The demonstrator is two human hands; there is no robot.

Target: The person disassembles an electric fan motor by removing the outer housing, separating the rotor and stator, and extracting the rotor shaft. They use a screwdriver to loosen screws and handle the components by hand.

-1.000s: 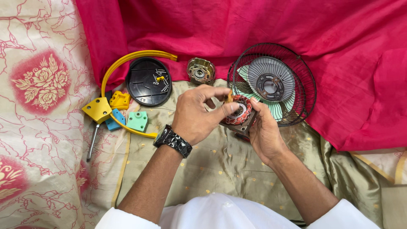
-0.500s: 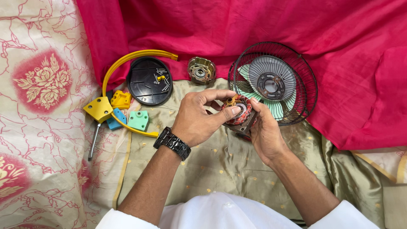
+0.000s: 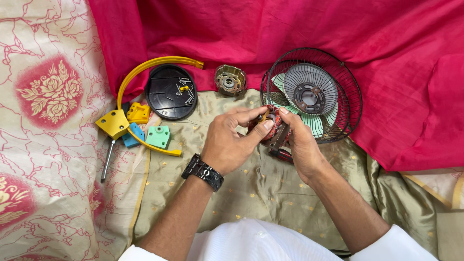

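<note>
Copper-red windings show on the small fan motor that I have between both hands, held above the olive-gold cloth just in front of the fan cage. My left hand is curled around the motor's near-left side, thumb and forefinger pinched at its top where a small brass-coloured piece sits. My right hand clasps the opposite side, fingers closed over the metal frame. The motor is tilted, its round face turned up and toward the left; I cannot make out its shaft well enough to say more about its axis. A red-handled tool peeks out beneath it.

As for holders: the black round cover lies open-side up like a dish, with a handful of loose screws and a tiny yellow bit inside. The black wire fan cage lies flat on the pink cloth, with the pale green blades and grey hub within it. Between cover and cage sits a metal motor housing. To the left lie a yellow curved bracket, yellow, blue and green plastic blocks, and a screwdriver.
</note>
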